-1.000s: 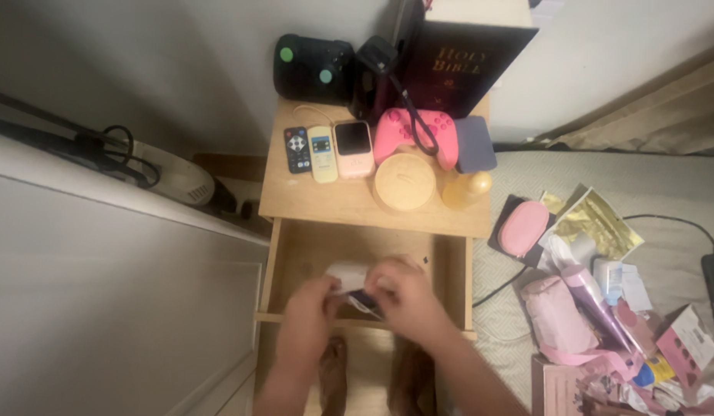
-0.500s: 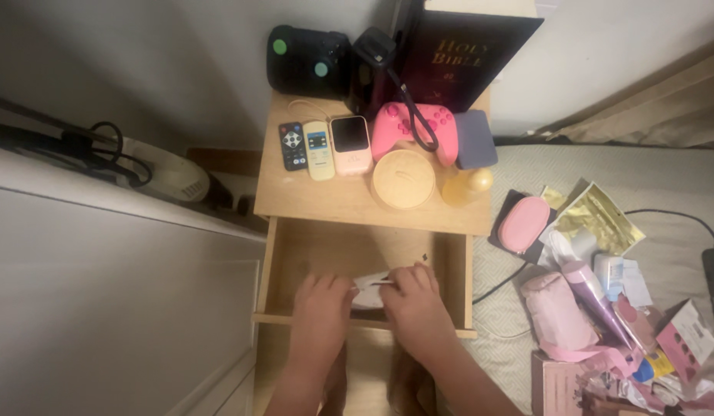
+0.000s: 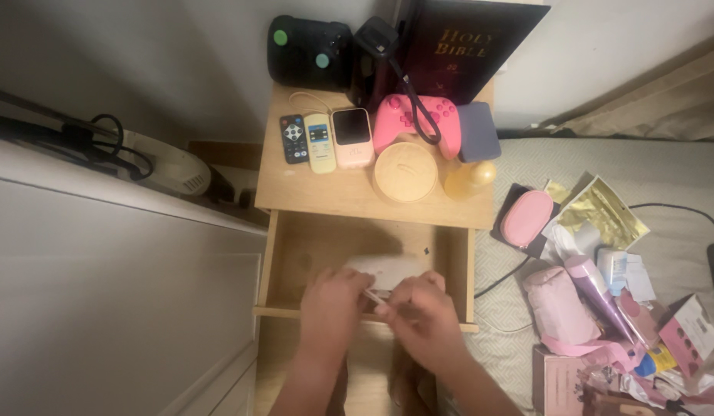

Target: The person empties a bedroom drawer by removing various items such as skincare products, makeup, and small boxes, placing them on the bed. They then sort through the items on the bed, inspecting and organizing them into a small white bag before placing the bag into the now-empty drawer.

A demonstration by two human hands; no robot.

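- The left hand (image 3: pixel 332 308) and the right hand (image 3: pixel 422 316) are close together over the front of the open drawer (image 3: pixel 295 254), backs turned up, fingers curled downward.
- Both forearms come from the bottom edge and lean toward each other, so the hands almost meet in the middle.
- Between the fingertips there is a thin, pale stick-like thing (image 3: pixel 370 295); both hands seem to pinch it, but it is too small to say what it is.
- Just behind the hands, inside the drawer, lies one flat white pouch (image 3: pixel 389 270); the fingers cover its front edge.
- The drawer belongs to a light wooden nightstand (image 3: pixel 318 196) and it is pulled out toward the person.
- On the top of the nightstand I count two remotes side by side: one black remote (image 3: pixel 294 139) and one pale yellow remote (image 3: pixel 320 142).
- Beside them stands one small pink device with a dark screen (image 3: pixel 352 137), then one pink game controller (image 3: pixel 407 119), one round wooden lid (image 3: pixel 404 171) and one blue-grey pad (image 3: pixel 478 131).
- At the back there are one black game controller (image 3: pixel 309 50) and one dark book (image 3: pixel 465 42) leaning on the wall.
- To the right, on the bed (image 3: pixel 526 166), lie one pink oval case (image 3: pixel 526 218), one gold foil packet (image 3: pixel 603 212) and a heap of pink packages.
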